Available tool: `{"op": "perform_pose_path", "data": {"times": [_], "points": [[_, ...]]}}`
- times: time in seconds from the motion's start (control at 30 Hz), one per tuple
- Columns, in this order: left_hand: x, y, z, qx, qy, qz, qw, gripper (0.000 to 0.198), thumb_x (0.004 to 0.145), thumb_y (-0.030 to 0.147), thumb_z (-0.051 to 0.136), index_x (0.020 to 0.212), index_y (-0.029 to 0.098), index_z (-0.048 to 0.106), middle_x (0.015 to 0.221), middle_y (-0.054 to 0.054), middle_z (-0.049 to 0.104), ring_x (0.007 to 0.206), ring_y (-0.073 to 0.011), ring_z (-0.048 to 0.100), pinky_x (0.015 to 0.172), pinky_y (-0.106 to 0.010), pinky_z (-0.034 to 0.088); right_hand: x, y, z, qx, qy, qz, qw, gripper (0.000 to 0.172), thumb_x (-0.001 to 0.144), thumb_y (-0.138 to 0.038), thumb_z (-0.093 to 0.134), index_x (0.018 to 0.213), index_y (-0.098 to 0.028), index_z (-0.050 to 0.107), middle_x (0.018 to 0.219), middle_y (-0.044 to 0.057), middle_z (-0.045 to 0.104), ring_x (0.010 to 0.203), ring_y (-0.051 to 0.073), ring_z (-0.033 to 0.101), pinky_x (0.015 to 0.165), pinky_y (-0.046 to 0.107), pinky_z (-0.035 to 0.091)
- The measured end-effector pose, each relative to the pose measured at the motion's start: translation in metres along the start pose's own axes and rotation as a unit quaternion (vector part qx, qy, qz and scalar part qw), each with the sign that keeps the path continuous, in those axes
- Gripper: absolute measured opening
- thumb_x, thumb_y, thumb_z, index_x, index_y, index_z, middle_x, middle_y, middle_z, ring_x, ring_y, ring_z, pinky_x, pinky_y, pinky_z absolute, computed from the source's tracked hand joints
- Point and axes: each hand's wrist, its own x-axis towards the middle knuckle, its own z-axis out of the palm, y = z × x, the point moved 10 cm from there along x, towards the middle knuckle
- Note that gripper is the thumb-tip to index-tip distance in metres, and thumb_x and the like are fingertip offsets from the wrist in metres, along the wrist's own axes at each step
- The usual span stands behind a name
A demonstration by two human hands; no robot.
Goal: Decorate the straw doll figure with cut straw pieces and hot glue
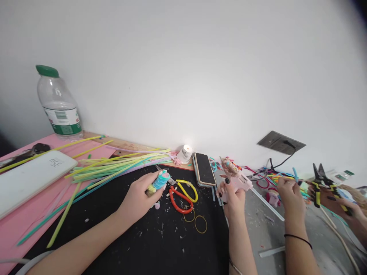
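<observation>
My left hand [143,191] is closed around a small coiled roll of fuzzy pipe cleaner [162,180], blue with pink on top and yellow-green below. Scissors [182,205] with one red and one yellow handle loop lie just right of that hand, their blades partly hidden behind it. In my right hand [235,196] is a pink hot glue gun [239,181], its nozzle end up and crusted with brownish, fuzzy residue. A translucent glue stick [268,204] juts out from the gun's back. Whether the trigger is pressed cannot be made out.
Yellow, green and blue pipe cleaners [109,168] spread at left near a white power bank [37,175] and a plastic bottle [61,110]. A phone [204,169] and white cup [185,153] stand by the wall. At right, a co-worker's hands hold black-and-yellow pliers [323,185] and a blue stem.
</observation>
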Motion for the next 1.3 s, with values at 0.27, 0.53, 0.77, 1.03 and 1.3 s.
{"op": "perform_pose_path", "data": {"times": [0.27,0.53,0.77,1.03,1.3], "points": [[-0.001,0.001,-0.002,0.012,0.009,0.015,1.000,0.033,0.084,0.031,0.051,0.116,0.021,0.055,0.109,-0.007,0.064,0.103,-0.0230,0.060,0.087,-0.034,0.049,-0.020,0.003,0.037,0.070,-0.166,0.097,0.979,0.021,0.083,-0.042,0.052,0.092,-0.024,0.059,0.052,-0.002,0.036,0.044,0.013,0.038,0.042,0.032,0.034],[-0.001,0.001,-0.002,0.008,0.012,0.018,1.000,0.034,0.084,0.031,0.051,0.116,0.022,0.055,0.107,-0.006,0.064,0.099,-0.0213,0.061,0.086,-0.032,0.049,-0.023,-0.001,0.037,0.114,-0.137,0.090,0.980,0.022,0.081,-0.046,0.056,0.091,-0.026,0.058,0.050,-0.005,0.033,0.040,0.010,0.031,0.041,0.028,0.031],[-0.004,0.012,-0.003,0.061,0.014,0.082,0.995,0.037,0.087,0.026,0.049,0.124,0.023,0.051,0.106,-0.007,0.060,0.100,-0.0210,0.056,0.088,-0.033,0.046,-0.052,0.015,0.068,0.095,-0.282,0.168,0.940,0.040,0.070,-0.058,0.063,0.083,-0.021,0.057,0.042,-0.006,0.038,0.034,0.008,0.031,0.036,0.026,0.031],[-0.004,0.019,-0.004,0.101,0.009,0.118,0.988,0.039,0.087,0.014,0.041,0.124,0.023,0.051,0.109,-0.008,0.057,0.103,-0.0197,0.055,0.090,-0.031,0.046,-0.066,0.025,0.090,0.029,-0.323,0.197,0.925,0.034,0.076,-0.050,0.061,0.085,-0.018,0.056,0.047,-0.004,0.046,0.038,0.009,0.036,0.039,0.023,0.026],[-0.004,0.018,-0.002,0.099,0.005,0.118,0.988,0.038,0.088,0.015,0.040,0.123,0.024,0.051,0.109,-0.007,0.056,0.102,-0.0194,0.055,0.088,-0.031,0.047,-0.069,0.025,0.094,-0.010,-0.329,0.200,0.923,0.033,0.078,-0.048,0.060,0.086,-0.017,0.051,0.047,-0.007,0.046,0.037,0.007,0.035,0.039,0.021,0.023]]}}
